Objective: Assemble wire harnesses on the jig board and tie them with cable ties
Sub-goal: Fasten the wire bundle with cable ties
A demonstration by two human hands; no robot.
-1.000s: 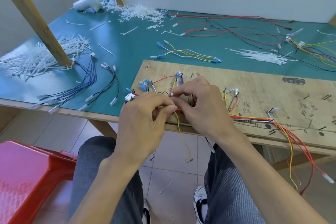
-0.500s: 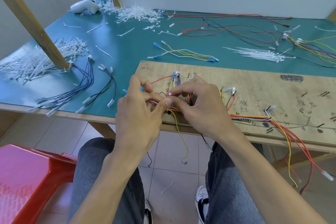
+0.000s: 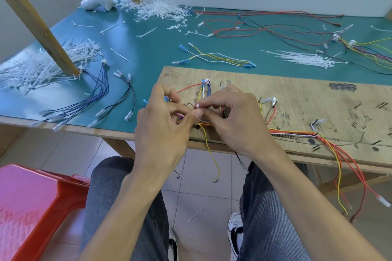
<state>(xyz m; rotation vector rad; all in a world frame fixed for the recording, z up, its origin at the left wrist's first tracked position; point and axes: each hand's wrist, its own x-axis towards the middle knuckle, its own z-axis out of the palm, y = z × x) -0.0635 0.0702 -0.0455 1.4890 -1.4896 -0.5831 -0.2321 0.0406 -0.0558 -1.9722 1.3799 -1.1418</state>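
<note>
Far from finished, by the look of it: loose wire sets (image 3: 216, 59) and tie heaps (image 3: 161, 9) strewn over the green table (image 3: 148, 48). Along the jig board (image 3: 297, 95) near edge, one wire harness (image 3: 297, 133) laid out. Left hand (image 3: 163, 127) and right hand (image 3: 235, 121) pinching a white cable tie (image 3: 197, 107) at the bundle, seemingly not yet cinched.

My view: red, yellow and white wires (image 3: 297, 133), white cable tie (image 3: 197, 106), tan ink-scrawled jig board (image 3: 297, 91), teal table (image 3: 159, 53).
</note>
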